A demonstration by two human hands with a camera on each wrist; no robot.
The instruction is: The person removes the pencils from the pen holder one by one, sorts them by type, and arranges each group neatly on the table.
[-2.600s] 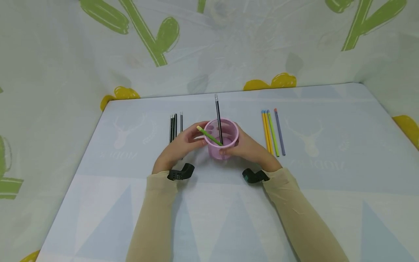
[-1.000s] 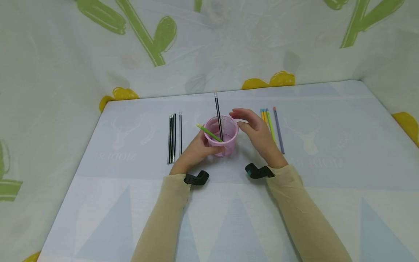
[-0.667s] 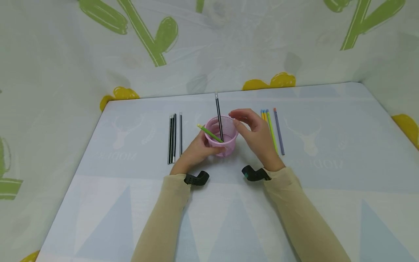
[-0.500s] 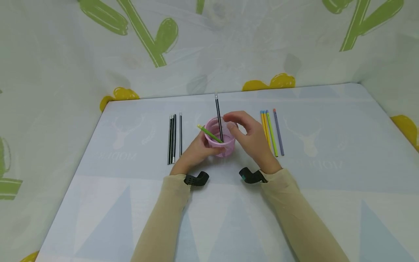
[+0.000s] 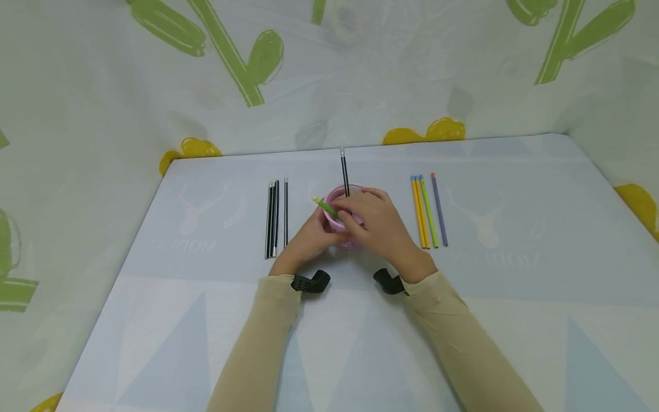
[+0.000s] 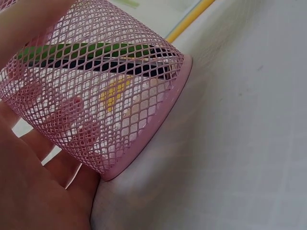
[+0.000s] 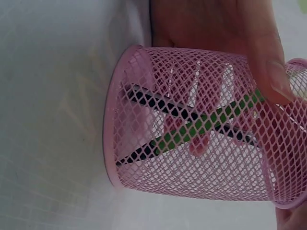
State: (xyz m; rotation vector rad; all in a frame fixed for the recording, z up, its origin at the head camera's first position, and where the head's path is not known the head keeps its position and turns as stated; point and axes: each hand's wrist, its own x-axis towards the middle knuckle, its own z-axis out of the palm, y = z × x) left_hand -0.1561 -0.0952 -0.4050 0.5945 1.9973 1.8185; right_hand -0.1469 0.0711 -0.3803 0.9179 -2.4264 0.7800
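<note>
A pink mesh pencil cup [image 7: 211,177] stands upright on the table, and my left hand [image 5: 306,243] grips it from the left side, thumb across its near face. Inside, a black pencil [image 5: 345,169] with an eraser end up leans toward the back. A green pencil [image 5: 325,207] slants out over the left rim; through the mesh in the right wrist view it crosses the black one. My right hand [image 5: 383,226] reaches over the cup's mouth and pinches the green pencil between thumb and forefinger. Its back hides much of the cup's opening in the head view.
Left of the cup lie several black pencils [image 5: 272,220], with one black pencil [image 5: 286,209] slightly apart. On the right, yellow pencils [image 5: 420,214], a lime pencil [image 5: 429,213] and a purple pencil [image 5: 440,210] lie side by side on the pale table [image 5: 350,343].
My right hand let go of the cup's right side, rose beside the rim, then moved left over the opening to the green pencil. My left hand shifted its grip round the cup's near face.
</note>
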